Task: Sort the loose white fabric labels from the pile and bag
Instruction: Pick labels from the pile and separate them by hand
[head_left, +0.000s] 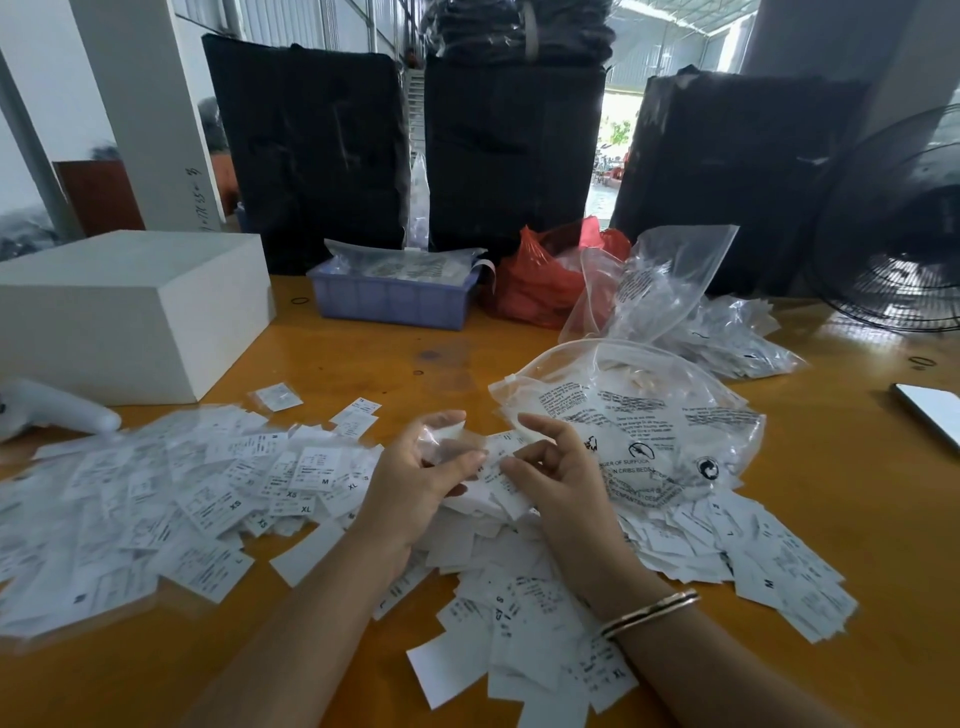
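Note:
Loose white fabric labels (524, 613) lie heaped on the wooden table (363, 358) under and around my hands. A wider spread of bagged labels (171, 499) covers the left side. My left hand (421, 478) holds a small clear plastic sleeve (447, 441) between thumb and fingers. My right hand (556, 473) pinches a white label (501, 457) at that sleeve's edge. Just right of my hands lies a large clear zip bag (639, 415) with black print.
A white box (130, 306) stands at the back left, a blue crate (395, 296) and a red plastic bag (545, 280) behind the middle. More clear bags of labels (717, 332) lie at the right. A black fan (904, 223) and a phone (935, 410) occupy the far right.

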